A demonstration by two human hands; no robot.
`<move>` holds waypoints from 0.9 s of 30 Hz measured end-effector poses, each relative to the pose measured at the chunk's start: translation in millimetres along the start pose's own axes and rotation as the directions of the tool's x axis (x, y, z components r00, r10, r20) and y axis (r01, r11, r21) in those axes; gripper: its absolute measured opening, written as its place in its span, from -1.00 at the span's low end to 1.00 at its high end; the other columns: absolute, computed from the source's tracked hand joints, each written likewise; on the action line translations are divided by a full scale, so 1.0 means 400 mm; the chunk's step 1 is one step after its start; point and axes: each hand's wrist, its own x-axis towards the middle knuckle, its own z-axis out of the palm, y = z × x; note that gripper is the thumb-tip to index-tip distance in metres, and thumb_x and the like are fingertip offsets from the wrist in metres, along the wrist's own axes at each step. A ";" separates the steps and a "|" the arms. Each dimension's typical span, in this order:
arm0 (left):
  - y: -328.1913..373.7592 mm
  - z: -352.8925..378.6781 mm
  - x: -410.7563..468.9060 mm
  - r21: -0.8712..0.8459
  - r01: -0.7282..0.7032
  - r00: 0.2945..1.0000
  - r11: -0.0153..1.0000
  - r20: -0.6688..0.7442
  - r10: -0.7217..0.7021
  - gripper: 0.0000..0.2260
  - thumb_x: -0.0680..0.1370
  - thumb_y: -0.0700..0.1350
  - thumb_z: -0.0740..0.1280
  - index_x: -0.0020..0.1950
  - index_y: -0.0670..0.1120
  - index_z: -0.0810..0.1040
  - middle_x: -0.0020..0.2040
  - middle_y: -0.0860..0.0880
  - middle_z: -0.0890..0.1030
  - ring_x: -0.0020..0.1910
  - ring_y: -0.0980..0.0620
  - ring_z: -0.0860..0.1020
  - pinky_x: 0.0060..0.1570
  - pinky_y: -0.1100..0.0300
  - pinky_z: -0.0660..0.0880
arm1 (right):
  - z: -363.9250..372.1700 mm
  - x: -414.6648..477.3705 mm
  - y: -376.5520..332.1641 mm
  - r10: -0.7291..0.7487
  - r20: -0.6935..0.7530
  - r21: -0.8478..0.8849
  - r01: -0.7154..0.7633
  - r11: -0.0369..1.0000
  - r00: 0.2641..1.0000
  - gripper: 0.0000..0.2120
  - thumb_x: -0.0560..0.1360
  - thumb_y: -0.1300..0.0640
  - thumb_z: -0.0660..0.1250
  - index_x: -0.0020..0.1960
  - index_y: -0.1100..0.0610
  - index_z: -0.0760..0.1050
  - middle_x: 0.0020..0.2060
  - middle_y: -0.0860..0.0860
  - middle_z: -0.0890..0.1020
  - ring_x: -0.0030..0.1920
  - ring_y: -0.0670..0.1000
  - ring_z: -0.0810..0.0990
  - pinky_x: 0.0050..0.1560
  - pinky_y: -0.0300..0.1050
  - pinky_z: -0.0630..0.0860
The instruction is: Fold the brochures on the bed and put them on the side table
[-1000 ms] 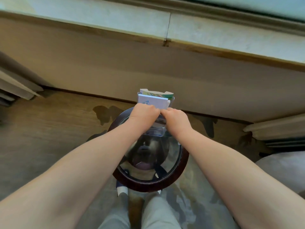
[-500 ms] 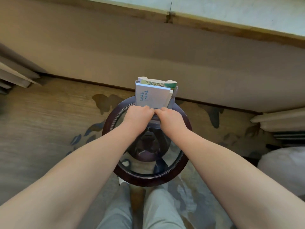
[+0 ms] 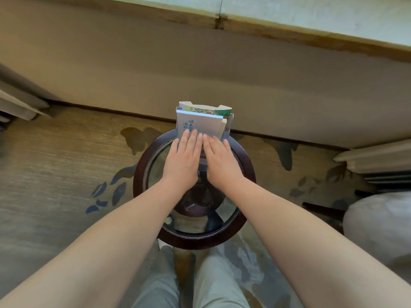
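Looking down from a person's head: at the bottom edge, two legs in pale grey-green trousers point(image 3: 213, 285) stand on a patterned carpet point(image 3: 66, 165), tan with blue and brown leaf shapes.

Two bare forearms point(image 3: 111, 230) reach forward from the lower corners and meet over a small round surface point(image 3: 139, 185) with a dark wooden rim and a glass top. The dark base and the carpet show through the glass.

The left hand point(image 3: 182, 161) and right hand point(image 3: 222, 163) lie flat side by side over the far half of the surface, palms down, fingers straight and close together. Neither grips anything. The fingertips of both touch the lower part of a white brochure point(image 3: 204, 124).

This brochure stands upright at the far edge of the surface, folded, with blue characters printed on its left side. Just behind it stands a second brochure point(image 3: 209, 109) printed in green and yellow, of which only the top strip shows. The edge of a clear plastic holder point(image 3: 229, 126) shows just to their right.

Beyond the surface, the carpet meets a plain beige wall point(image 3: 200, 70), topped by a pale stone ledge point(image 3: 311, 21). Folds of a curtain point(image 3: 20, 101) hang at far left. At far right sits a pale, rounded, soft-looking shape point(image 3: 378, 223), cut off by the frame.
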 end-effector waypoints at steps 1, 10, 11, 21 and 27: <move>0.002 -0.001 0.001 0.000 0.007 1.000 1.000 0.003 -0.007 -0.11 0.60 0.09 0.32 0.67 -0.15 -0.22 0.68 -0.16 -0.16 0.66 -0.16 -0.16 0.62 -0.11 -0.01 | 0.002 0.000 -0.001 0.007 0.014 -0.006 -0.007 1.000 1.000 -0.07 0.51 0.20 0.45 0.68 0.13 -0.06 0.65 0.06 0.09 0.66 0.09 -0.01 0.64 0.18 -0.03; -0.007 -0.025 0.014 -0.005 0.050 0.996 0.999 0.069 -0.050 -0.10 0.59 0.05 0.38 0.67 -0.11 -0.19 0.69 -0.13 -0.10 0.67 -0.14 -0.10 0.62 -0.11 0.03 | -0.022 -0.001 -0.005 0.100 0.102 -0.079 -0.092 0.993 0.990 -0.04 0.56 0.13 0.41 0.67 0.15 -0.21 0.67 0.11 -0.14 0.65 0.12 -0.21 0.64 0.16 -0.15; -0.009 -0.026 0.014 -0.006 0.052 0.996 0.999 0.073 -0.052 -0.10 0.58 0.04 0.38 0.67 -0.10 -0.18 0.69 -0.12 -0.09 0.67 -0.14 -0.09 0.62 -0.11 0.04 | -0.025 -0.003 -0.003 0.105 0.104 -0.072 -0.098 0.993 0.989 -0.04 0.56 0.14 0.41 0.67 0.14 -0.20 0.67 0.11 -0.14 0.66 0.11 -0.20 0.64 0.15 -0.15; -0.013 -0.005 -0.064 -0.040 0.057 0.997 0.998 0.047 -0.055 -0.11 0.60 0.02 0.32 0.66 -0.10 -0.27 0.67 -0.14 -0.25 0.66 -0.13 -0.21 0.62 -0.10 0.00 | -0.003 -0.100 0.002 0.187 -0.003 0.033 -0.187 0.982 0.982 0.00 0.54 0.22 0.39 0.66 0.15 -0.29 0.65 0.10 -0.26 0.65 0.09 -0.26 0.62 0.05 -0.18; -0.065 0.095 -0.294 -0.072 0.142 0.915 0.987 0.390 -0.103 -0.21 0.64 0.01 0.21 0.67 -0.04 -0.28 0.67 -0.11 -0.27 0.66 -0.13 -0.13 0.60 -0.09 0.05 | 0.148 -0.338 0.011 0.332 0.512 0.038 -0.408 0.912 0.792 -0.32 0.58 0.13 0.23 0.61 0.26 0.07 0.59 0.15 0.19 0.58 0.17 0.20 0.56 0.03 0.21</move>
